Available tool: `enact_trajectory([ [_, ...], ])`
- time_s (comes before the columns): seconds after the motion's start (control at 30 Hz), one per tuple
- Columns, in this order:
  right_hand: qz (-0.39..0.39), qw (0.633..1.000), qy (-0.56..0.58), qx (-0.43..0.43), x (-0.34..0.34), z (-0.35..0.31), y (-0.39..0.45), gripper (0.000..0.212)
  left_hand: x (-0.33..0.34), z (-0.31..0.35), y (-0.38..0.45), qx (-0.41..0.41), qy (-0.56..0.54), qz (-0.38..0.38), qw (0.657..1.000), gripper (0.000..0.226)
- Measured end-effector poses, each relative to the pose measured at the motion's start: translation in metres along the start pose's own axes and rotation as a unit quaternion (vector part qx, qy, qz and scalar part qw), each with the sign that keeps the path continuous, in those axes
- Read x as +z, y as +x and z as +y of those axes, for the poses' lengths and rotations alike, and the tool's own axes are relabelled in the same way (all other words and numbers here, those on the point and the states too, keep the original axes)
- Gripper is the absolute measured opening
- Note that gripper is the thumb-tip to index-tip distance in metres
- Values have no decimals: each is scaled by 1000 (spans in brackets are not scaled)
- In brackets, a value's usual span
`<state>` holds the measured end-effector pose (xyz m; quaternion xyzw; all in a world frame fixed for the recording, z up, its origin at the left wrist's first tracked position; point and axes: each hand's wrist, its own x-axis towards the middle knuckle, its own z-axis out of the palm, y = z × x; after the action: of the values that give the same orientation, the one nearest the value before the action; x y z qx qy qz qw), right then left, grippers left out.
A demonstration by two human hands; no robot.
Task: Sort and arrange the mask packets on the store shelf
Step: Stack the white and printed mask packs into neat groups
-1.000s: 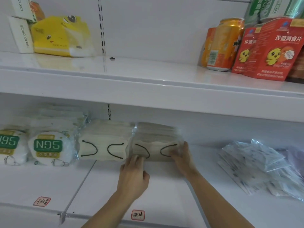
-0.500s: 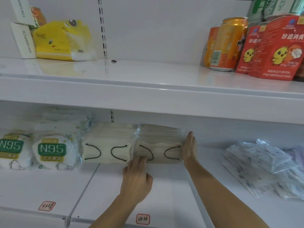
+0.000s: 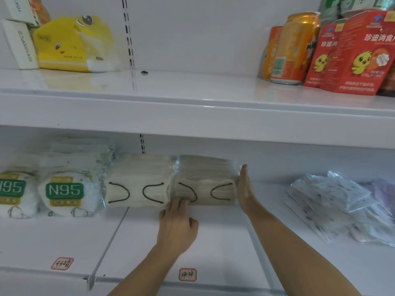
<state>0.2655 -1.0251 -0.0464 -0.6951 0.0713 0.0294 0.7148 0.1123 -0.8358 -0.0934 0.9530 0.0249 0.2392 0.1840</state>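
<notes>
Both flat hands, left hand and right hand, square the beige packet stack; N95 packs stand aligned, loose packets remain unsorted.

Upper shelf, left end: yellow tissue pack with a cartoon face, white boxes marked 10X1000PCS just beside it. Small dark speck near the slotted upright. Right end: orange cans touching red chick packets, green packs above those. Two red-bordered handwritten labels on the lower shelf's front.
</notes>
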Motion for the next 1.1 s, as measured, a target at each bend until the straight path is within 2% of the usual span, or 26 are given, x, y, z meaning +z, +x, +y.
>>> enact_trajectory([
  [0.07, 24, 999, 36, 16, -12, 4, -5, 86, -2, 1, -1, -2, 2, -2, 1000, 39],
  [0.17, 69, 992, 109, -6, -35, 11, -22, 72, -5, 3, 0, -6, 3, -18, 1000, 34],
  [0.23, 71, 992, 107, -22, -43, 11, -44, 65, -6, 3, 1, -6, 2, -24, 1000, 31],
  [0.3, 73, 995, 41, -53, -48, 15, -69, 45, -5, 2, 1, -4, -4, -31, 999, 32],
  [0.37, 72, 985, -115, -109, -56, 25, -96, 20, -5, 1, 2, -7, -13, -47, 999, 32],
  [0.5, 59, 917, -365, -150, -71, 33, -138, 27, -11, 3, 2, -2, -35, -86, 996, 26],
  [0.57, 39, 891, -421, -164, -75, 36, -153, 26, -14, 9, 1, 32, -56, -111, 992, 24],
  [0.63, 29, 882, -438, -172, -80, 36, -161, 26, -14, 23, -2, 53, -84, -137, 986, 26],
  [0.7, 47, 902, -397, -167, -85, 35, -167, 24, -11, 43, -6, 53, -108, -152, 981, 25],
  [0.8, 90, 975, -180, -92, -97, 31, -177, 24, -1, 84, -13, 49, -132, -164, 976, 23],
  [0.83, 102, 987, -103, -71, -104, 29, -178, 24, 4, 99, -14, 43, -146, -170, 974, 23],
  [0.93, 137, 989, 23, -58, -137, 26, -184, 31, 20, 145, -14, 23, -189, -192, 963, 27],
  [1.1, 184, 980, -3, -76, -222, 19, -185, 28, 43, 232, -4, -73, -300, -248, 918, 26],
])
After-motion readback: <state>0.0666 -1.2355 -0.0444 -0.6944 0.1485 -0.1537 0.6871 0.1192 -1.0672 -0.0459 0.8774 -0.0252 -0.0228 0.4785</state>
